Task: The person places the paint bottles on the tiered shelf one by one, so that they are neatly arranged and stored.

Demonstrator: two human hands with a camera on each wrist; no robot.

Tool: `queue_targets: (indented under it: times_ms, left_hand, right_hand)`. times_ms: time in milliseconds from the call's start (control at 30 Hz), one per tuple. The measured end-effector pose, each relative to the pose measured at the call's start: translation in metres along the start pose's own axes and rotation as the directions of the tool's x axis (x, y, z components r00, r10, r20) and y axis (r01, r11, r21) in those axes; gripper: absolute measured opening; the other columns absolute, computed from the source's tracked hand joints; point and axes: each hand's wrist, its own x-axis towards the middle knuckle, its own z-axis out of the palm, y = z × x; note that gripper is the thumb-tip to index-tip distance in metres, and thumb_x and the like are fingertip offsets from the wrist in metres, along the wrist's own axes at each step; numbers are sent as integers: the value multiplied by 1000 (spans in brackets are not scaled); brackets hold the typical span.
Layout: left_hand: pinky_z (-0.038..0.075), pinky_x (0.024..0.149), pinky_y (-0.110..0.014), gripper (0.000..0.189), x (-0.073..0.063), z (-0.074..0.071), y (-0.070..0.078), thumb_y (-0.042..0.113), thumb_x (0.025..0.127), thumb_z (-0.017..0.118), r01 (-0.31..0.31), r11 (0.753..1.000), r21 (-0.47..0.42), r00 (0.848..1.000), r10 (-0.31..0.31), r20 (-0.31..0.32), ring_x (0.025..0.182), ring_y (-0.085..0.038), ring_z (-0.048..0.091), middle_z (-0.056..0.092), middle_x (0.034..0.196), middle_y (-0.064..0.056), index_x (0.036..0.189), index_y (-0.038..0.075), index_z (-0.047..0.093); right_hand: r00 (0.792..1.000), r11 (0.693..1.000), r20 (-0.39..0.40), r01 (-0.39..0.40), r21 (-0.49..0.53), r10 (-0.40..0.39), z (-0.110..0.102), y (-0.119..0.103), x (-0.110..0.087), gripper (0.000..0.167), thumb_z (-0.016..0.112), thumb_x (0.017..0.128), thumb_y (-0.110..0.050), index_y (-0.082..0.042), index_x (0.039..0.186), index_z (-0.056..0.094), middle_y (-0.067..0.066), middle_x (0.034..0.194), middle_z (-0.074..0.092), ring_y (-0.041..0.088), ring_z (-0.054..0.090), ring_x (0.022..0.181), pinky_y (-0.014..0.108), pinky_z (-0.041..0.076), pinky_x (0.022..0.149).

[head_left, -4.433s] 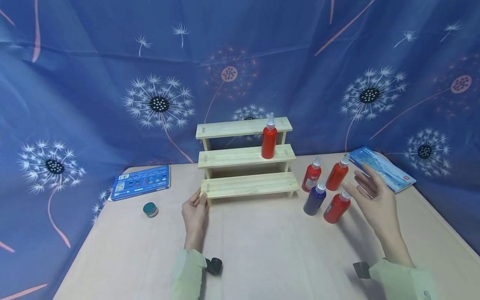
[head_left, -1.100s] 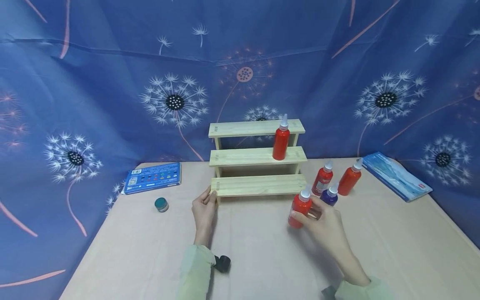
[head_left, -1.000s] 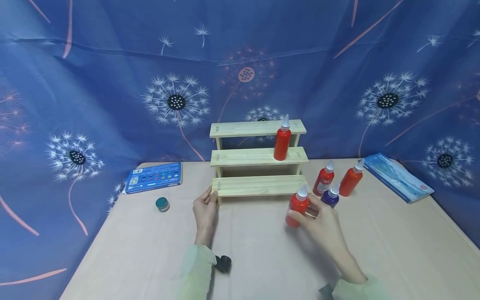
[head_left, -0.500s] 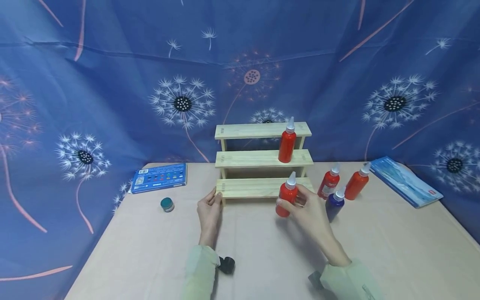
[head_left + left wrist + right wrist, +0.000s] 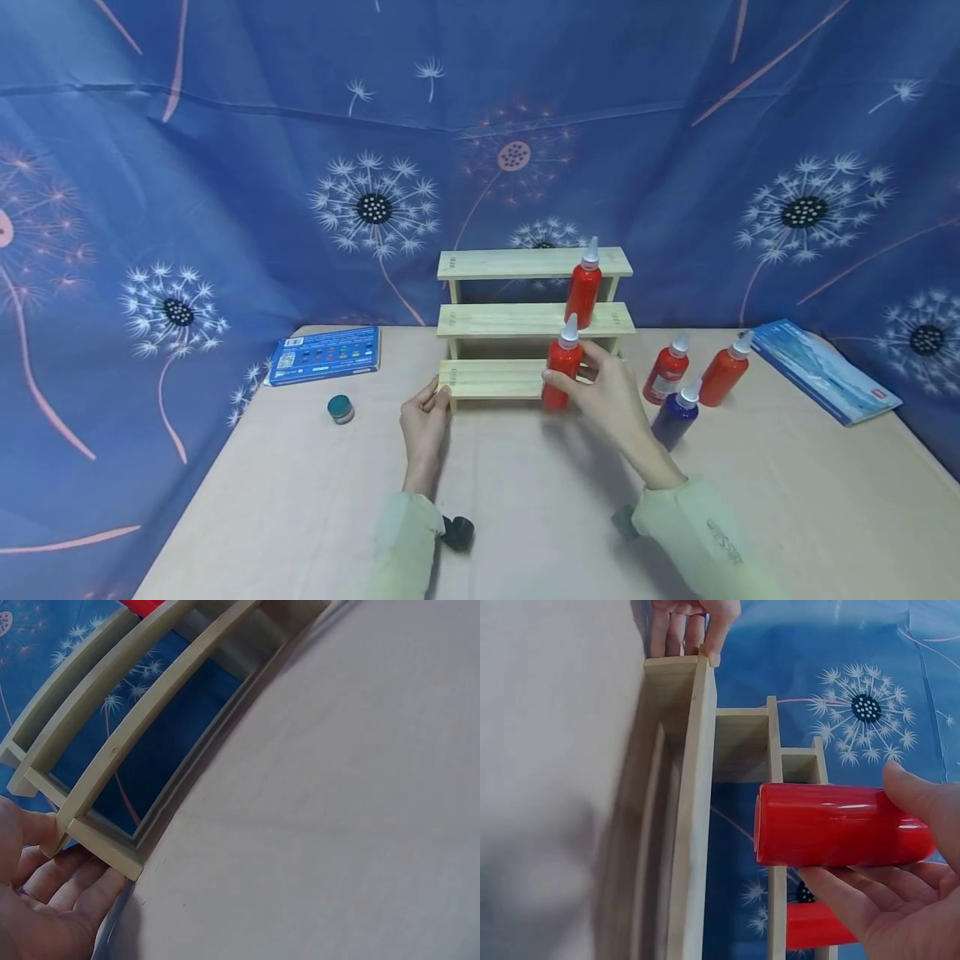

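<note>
My right hand grips a red squeeze bottle with a pale pointed nozzle, thumb on one side and fingers on the other. In the head view the bottle is upright and overlaps the lowest board of the three-step wooden shelf rack. The right wrist view shows its base off the boards. My left hand pinches the lowest step's left end, thumb on top and fingers beneath, as the left wrist view also shows. Another red bottle stands at the right of the middle step.
Right of the rack stand two red bottles, one labelled and one farther right, with a purple-blue bottle in front. A blue pad lies behind them. On the left are a blue box and a green-lidded jar.
My right hand, earlier open beside the front red bottle, has taken hold of it and carried it left and up to the lowest step. My left hand stays at the rack's end.
</note>
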Motion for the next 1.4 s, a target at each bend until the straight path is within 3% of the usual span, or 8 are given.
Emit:
queue_targets:
  times_ms: [367,767,900,1067,1233,1400]
  left_hand:
    - [61,80,-27,37,2,0,-2,13,94,63,25,999,41,1000,-25,-4,105,-28,68,68,115,-18,130,6,61]
    - [62,72,-24,35,4,1,-4,13,93,65,4,999,36,1000,-3,-17,96,-23,71,71,110,-17,128,6,63]
    - [60,86,-33,35,4,1,-4,13,93,65,-22,998,63,1000,23,-13,105,-27,68,70,112,-17,127,5,63]
    - [49,103,-41,35,4,1,-4,15,93,65,-40,996,82,999,41,-15,119,-28,60,68,116,-15,127,5,63]
    - [46,107,-44,35,4,2,-5,14,93,65,-32,995,92,999,34,-18,125,-29,56,66,121,-14,127,6,63]
    - [45,108,-44,35,4,3,-4,14,92,65,-22,995,93,1000,24,-18,127,-28,54,65,124,-13,127,7,63]
  right_hand:
    - [997,997,-20,72,4,-72,9,-19,35,56,79,84,-24,-3,130,58,18,116,69,34,69,102,46,58,91]
    - [995,995,-28,95,22,-95,17,-31,69,54,77,85,-24,-3,131,57,19,120,67,36,67,106,46,58,91]
    - [994,995,-36,101,16,-101,20,-33,79,53,77,86,-25,-3,130,58,19,118,68,35,68,105,46,58,91]
    - [991,992,-49,124,-18,-125,23,-34,89,49,76,86,-27,-4,126,60,17,112,71,31,69,101,45,59,88]
    - [991,992,-44,127,-27,-128,25,-36,99,49,76,87,-27,-2,126,59,18,113,70,31,69,99,44,59,88]
    - [990,990,-61,126,-60,-129,27,-35,106,49,77,85,-30,-4,123,61,17,108,72,28,68,87,41,59,78]
